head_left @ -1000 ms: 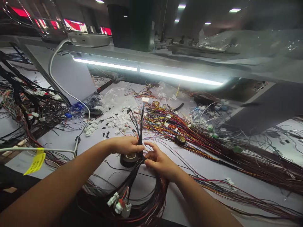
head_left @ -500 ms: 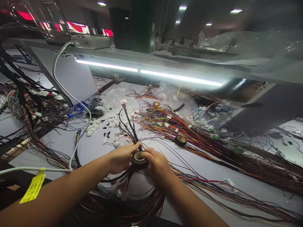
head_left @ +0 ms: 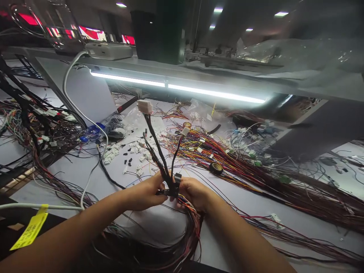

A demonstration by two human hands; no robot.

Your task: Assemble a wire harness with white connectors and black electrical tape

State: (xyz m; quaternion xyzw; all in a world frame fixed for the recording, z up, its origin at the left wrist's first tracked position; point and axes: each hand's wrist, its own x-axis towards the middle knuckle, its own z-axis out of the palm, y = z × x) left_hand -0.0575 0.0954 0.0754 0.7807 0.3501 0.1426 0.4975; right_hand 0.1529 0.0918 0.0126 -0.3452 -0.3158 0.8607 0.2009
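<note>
A wire harness [head_left: 157,141] with black-wrapped branches stands up between my hands. One branch ends in a large white connector [head_left: 145,106], another in a smaller white connector [head_left: 185,131]. My left hand [head_left: 146,192] is closed round the harness at the junction of its branches. My right hand [head_left: 196,192] is closed at the junction's right side, on a roll of black tape [head_left: 178,178] turned edge-on against the wires. Its fingertips are partly hidden behind the bundle. Below the hands, loose red, orange and dark wires [head_left: 195,223] curve down toward my body.
A thick bundle of coloured wires [head_left: 227,159] crosses the table's right side, with another black tape roll [head_left: 216,168] on it. White connector housings [head_left: 113,152] lie left of centre. A white cable [head_left: 85,113] hangs from the shelf beside the lit lamp [head_left: 216,93].
The harness has risen and turned, bringing its large connector higher and the smaller one into view at right. The tape roll has tilted from showing its open ring to edge-on.
</note>
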